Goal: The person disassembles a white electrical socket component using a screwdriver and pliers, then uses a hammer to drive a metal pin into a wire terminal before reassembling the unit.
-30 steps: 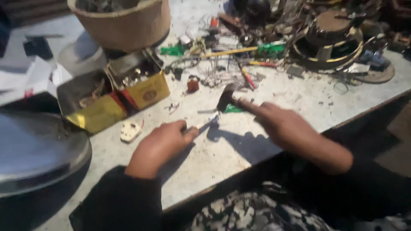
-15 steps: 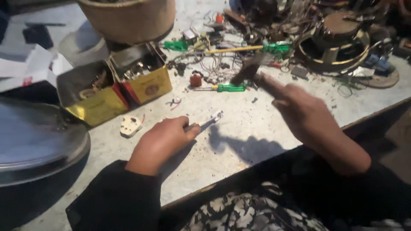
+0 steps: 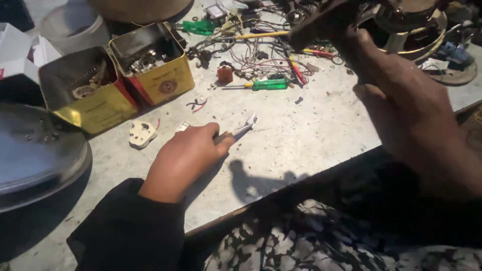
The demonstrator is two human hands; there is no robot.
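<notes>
My left hand (image 3: 186, 155) rests on the grey worktable (image 3: 311, 135), fist closed around a small metal piece (image 3: 246, 124) whose pale tip pokes out to the right and lies on the surface. My right hand (image 3: 406, 105) is raised high and close to the camera at the right, gripping a dark hammer (image 3: 321, 22) whose blurred head hangs over the tangle of wires. The hammer is well above and to the right of the metal piece, not touching it.
Two open yellow tins (image 3: 160, 83) (image 3: 100, 108) with small parts stand at the back left. A white plug (image 3: 141, 134), a green screwdriver (image 3: 268, 84), a red part (image 3: 225, 74) and loose wires (image 3: 261, 50) lie about. A round metal lid (image 3: 35, 155) is at left; the table edge runs near my body.
My right hand has lifted the hammer up and away from the metal piece, toward the camera. My left hand has stayed put, still holding the piece on the table.
</notes>
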